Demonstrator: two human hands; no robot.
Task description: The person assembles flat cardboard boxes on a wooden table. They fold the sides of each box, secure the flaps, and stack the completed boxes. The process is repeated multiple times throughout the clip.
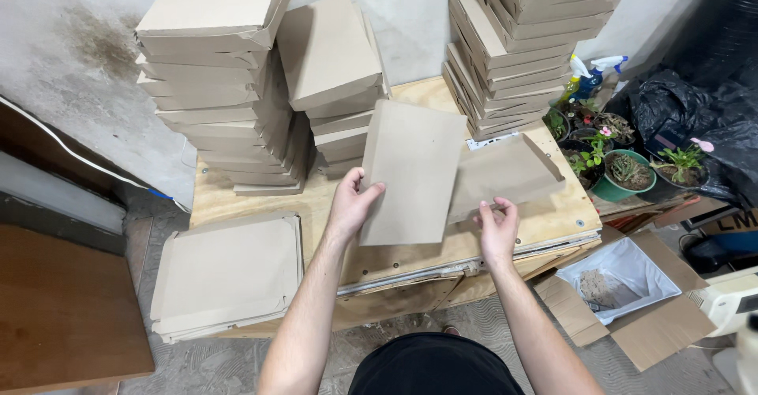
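Note:
My left hand (351, 201) grips the left edge of a flat brown cardboard sheet (412, 172), holding it tilted up over the plywood table (545, 221). My right hand (497, 227) hovers by the sheet's lower right corner, fingers pinched near its edge; whether it touches is unclear. A second flat cardboard piece (505, 172) with folded side flaps lies on the table just behind the right hand.
Tall stacks of folded cardboard boxes stand at the back left (213, 87), middle (332, 71) and right (525, 39). A pile of flat sheets (229, 272) overhangs the table's left front. Potted plants (624, 170), spray bottles (592, 75), black bags and an open carton (624, 284) sit at the right.

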